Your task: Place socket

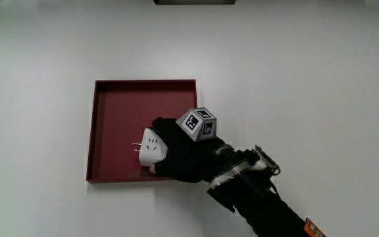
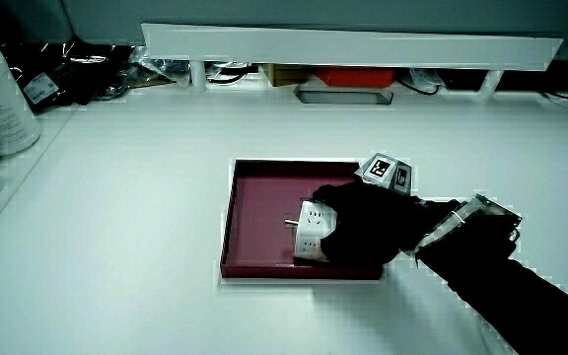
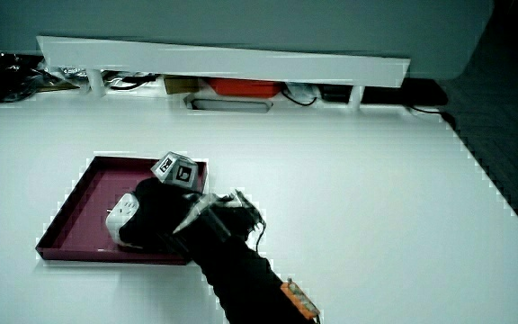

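The hand (image 1: 179, 150) is clamped on a white socket (image 1: 152, 147), its fingers wrapped over the end of the socket that faces the forearm (image 1: 262, 201). The socket sits inside a dark red tray (image 1: 110, 105), in the part of the tray nearest the person, close to the tray's near rim. Whether it rests on the tray floor or is held just above it cannot be told.

The socket's long axis runs roughly along that near rim, from the glove toward the tray's middle. Its free end points away from the hand, and 2 thin metal prongs (image 1: 135, 145) stick out from that end over the tray floor. The face with small dark slots is turned upward in the main view and shows in both side views (image 2: 312, 231) (image 3: 122, 212).

The patterned cube (image 1: 198, 124) on the back of the hand lies over the tray's rim, farther from the person than the socket. The forearm crosses the white table (image 1: 295, 79) from the tray to the table's near edge.
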Available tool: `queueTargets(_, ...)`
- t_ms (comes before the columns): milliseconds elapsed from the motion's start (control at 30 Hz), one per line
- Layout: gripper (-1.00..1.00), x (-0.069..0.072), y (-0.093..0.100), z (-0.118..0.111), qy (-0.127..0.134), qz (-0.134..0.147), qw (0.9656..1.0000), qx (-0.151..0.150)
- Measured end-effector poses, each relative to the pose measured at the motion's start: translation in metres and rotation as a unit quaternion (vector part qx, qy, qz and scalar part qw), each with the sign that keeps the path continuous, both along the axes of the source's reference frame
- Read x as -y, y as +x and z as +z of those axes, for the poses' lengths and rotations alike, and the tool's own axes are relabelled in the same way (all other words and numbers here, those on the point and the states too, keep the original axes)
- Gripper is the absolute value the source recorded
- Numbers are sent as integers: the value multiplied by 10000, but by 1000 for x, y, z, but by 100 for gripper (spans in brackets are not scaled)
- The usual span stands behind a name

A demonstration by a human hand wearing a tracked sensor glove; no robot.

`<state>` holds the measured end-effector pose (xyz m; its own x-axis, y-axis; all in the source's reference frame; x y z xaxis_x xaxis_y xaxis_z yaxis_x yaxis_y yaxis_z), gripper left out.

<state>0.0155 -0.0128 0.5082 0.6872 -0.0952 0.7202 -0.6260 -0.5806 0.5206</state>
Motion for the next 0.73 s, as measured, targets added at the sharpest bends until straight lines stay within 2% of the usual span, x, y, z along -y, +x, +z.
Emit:
queueTargets(67,-28,0,1,1,17,35,10000,-52)
queueTargets(100,-33,-1,1,3,38,-41,10000,-75)
queueTargets(133,-39,-1,1,4,-60,-30,9999,-98)
queueTargets(233,-56,-2,2,-1,-223,-268,9994,-37)
queueTargets(333,-72,-1,7,-9,-99,-441,9989,-125)
queueTargets(367,-78,1,10,-19,20,-376,9992,-97)
queueTargets(400,-83,2,14,-26,-2,-421,9991,60)
queueTargets(433,-89,4,17,-19,-116,-515,9973,515)
queueTargets(500,-100,10,28,-24,341,-600,9940,849)
queueTargets(567,-100,17,39,-33,704,-654,9885,1165)
queueTargets(600,-100,18,45,-43,182,-452,9901,1318)
queueTargets(633,-100,21,51,-49,309,-470,9891,1362)
queueTargets(700,-100,24,62,-62,375,-460,9841,1677)
queueTargets(733,-100,25,67,-73,51,-319,9863,1621)
